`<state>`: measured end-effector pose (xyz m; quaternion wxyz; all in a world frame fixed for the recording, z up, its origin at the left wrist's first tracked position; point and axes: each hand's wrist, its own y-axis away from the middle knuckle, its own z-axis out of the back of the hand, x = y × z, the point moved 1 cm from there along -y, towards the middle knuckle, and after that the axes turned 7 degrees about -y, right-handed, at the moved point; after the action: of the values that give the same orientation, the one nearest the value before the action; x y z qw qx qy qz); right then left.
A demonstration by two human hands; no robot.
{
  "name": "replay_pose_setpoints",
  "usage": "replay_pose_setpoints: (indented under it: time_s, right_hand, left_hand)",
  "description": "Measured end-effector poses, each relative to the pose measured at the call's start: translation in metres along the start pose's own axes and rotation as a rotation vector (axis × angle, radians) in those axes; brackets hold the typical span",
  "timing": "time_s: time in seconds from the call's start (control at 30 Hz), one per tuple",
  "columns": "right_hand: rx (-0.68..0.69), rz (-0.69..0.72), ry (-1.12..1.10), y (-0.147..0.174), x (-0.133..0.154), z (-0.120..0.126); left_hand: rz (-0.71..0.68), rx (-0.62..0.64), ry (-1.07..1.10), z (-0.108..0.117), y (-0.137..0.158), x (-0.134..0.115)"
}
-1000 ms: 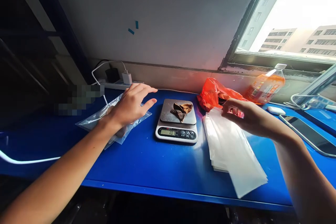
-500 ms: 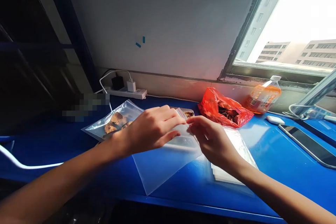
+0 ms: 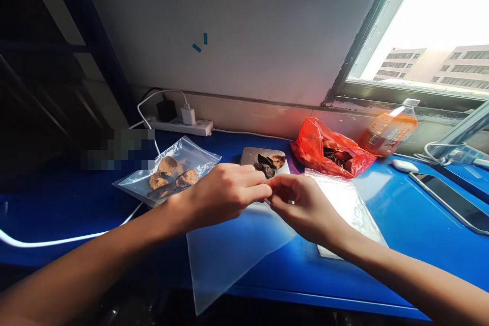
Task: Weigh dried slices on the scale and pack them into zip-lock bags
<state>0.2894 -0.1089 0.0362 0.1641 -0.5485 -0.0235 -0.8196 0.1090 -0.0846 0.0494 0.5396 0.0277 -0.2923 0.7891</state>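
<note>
A clear zip bag hangs from my hands, flat and see-through, over the front part of the blue table. My left hand is closed in a pinch at the bag's upper edge. The fingertips of my right hand pinch the same edge, touching the left fingertips. Just behind the hands, dark brown dried pieces lie on a small flat metal-topped scale, partly hidden. Left of it, another clear bag lies flat with several dried brown pieces inside.
A red plastic bag with dark dried pieces stands at the back right. Before it lies a stack of clear bags. A bottle, white case and phone are further right. A power strip sits at the wall.
My hands have come together at the bag's edge and sunk slightly in relation to the table. The bag has moved towards me, uncovering the scale and its dried pieces. The view has shifted slightly.
</note>
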Motion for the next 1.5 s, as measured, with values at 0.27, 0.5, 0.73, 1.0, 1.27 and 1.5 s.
replay_pose_setpoints:
  time_s: [0.27,0.5,0.73,1.0,1.27,1.5]
  right_hand:
    - [0.099,0.169,0.322,-0.006,0.001,0.022]
    - [0.316,0.352,0.479,-0.001,0.01,0.016]
    - [0.147,0.472,0.421,-0.021,0.013,0.02]
    - [-0.042,0.246,0.548,-0.076,-0.028,0.051]
    - [0.125,0.161,0.542,-0.079,-0.031,0.037]
    - [0.058,0.067,0.327,-0.088,-0.044,0.039]
  left_hand:
    - [0.048,0.043,0.033,0.011,-0.002,0.004]
    - [0.166,-0.002,0.247,0.017,0.003,0.007]
    - [0.339,-0.037,0.394,0.007,0.009,0.005]
    - [0.56,-0.261,0.42,-0.004,0.02,0.022]
    - [0.544,-0.282,0.426,-0.01,0.024,0.021]
    - [0.574,-0.282,0.435,-0.012,0.023,0.02]
